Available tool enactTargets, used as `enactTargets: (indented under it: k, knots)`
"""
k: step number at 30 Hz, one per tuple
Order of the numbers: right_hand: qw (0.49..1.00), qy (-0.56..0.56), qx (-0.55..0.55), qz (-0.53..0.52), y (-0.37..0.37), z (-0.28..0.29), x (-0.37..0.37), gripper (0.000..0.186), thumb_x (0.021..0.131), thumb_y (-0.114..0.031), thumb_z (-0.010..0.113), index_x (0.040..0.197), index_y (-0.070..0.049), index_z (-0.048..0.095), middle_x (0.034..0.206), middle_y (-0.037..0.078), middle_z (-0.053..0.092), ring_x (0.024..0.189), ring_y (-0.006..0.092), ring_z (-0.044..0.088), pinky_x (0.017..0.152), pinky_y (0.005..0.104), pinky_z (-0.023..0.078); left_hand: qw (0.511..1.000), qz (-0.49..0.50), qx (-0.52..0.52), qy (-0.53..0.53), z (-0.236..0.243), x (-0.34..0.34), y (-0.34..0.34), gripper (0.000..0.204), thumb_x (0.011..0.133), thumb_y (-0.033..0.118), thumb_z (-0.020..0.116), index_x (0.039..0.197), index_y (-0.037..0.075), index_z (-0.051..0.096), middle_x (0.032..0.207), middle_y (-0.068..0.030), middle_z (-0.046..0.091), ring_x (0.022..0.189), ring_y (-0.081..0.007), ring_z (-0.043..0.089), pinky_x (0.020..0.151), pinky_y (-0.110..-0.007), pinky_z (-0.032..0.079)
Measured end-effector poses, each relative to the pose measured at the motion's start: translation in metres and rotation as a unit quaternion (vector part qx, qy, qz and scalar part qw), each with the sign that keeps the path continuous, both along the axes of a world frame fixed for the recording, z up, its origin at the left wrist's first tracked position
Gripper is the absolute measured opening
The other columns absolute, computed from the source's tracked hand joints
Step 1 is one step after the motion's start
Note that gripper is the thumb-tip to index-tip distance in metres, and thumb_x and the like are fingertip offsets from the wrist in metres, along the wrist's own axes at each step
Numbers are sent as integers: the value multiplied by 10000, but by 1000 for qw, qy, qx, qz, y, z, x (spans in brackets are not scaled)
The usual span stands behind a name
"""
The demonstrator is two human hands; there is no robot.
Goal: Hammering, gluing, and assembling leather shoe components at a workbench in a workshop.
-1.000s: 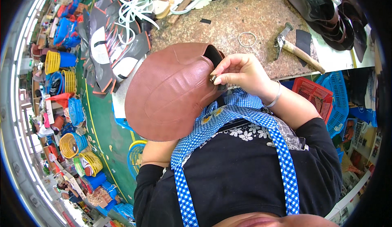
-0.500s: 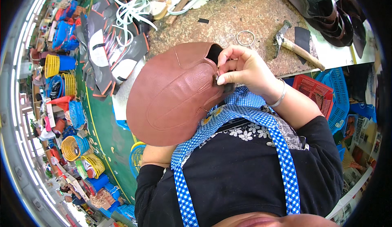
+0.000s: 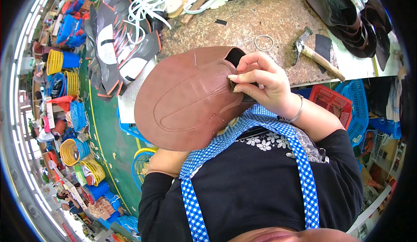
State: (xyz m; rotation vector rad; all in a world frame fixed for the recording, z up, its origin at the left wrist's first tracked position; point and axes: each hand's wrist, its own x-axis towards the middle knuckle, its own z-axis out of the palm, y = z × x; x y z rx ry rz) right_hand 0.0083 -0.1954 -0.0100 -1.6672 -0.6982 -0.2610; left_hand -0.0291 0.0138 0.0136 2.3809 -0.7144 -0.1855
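A brown leather shoe upper [image 3: 186, 98] with curved stitching lines is held up in front of my apron, its dark opening toward the upper right. At the rim of that opening my right hand [image 3: 263, 79] pinches the upper's edge between thumb and forefinger, and the other fingers are curled. A small dark bit [image 3: 231, 81] shows at the fingertips, too small to make out. My left forearm passes beneath the upper from below. The leather hides my left hand, so its fingers do not show.
Beyond the upper is a worn stone slab [image 3: 243, 29] with a hammer [image 3: 319, 57] and a pale ring [image 3: 264, 43] on it. Dark leather pieces [image 3: 104, 46] and white laces [image 3: 145, 11] lie left, dark uppers [image 3: 343, 20] right. A red basket [image 3: 332, 103] sits below the bench.
My right fingertips have shifted slightly and now press against the upper's edge, with the forefinger straighter. The upper has tilted a little.
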Motion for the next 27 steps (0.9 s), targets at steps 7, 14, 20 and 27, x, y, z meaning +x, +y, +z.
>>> enactTargets:
  k: [7, 14, 20, 27]
  knots:
    - [1000, 2, -12, -12, 3, -4, 3, 156, 776, -14, 773, 906, -24, 688, 982, 76, 560, 779, 157, 650, 672, 264, 537, 998, 45, -44, -7, 14, 1, -2, 513, 919, 298, 645, 1401, 186, 509, 1376, -66, 545, 1287, -240, 488, 1088, -382, 370]
    - [903, 358, 208, 116, -5, -6, 16, 341, 747, 81, 764, 1032, -13, 602, 1022, 74, 620, 884, 134, 642, 818, 283, 554, 992, -10, 32, -122, 43, 10, -9, 503, 928, 285, 637, 1396, 149, 510, 1355, -79, 559, 1261, -248, 516, 1066, -379, 396]
    - [843, 453, 262, 123, -12, -10, 15, 364, 764, 110, 717, 1057, -42, 561, 1013, 16, 632, 905, 122, 639, 816, 253, 536, 863, 79, -409, 285, 17, 21, -19, 425, 940, 222, 617, 1348, 122, 554, 1332, -107, 570, 1256, -241, 518, 1014, -374, 444]
    - [765, 532, 325, 161, -18, -19, 6, 304, 833, 43, 678, 1096, -81, 589, 1006, -6, 630, 896, 97, 637, 776, 258, 532, 884, 42, -374, 279, 12, 21, -21, 406, 918, 189, 619, 1311, 105, 566, 1299, -118, 579, 1224, -257, 533, 988, -376, 455]
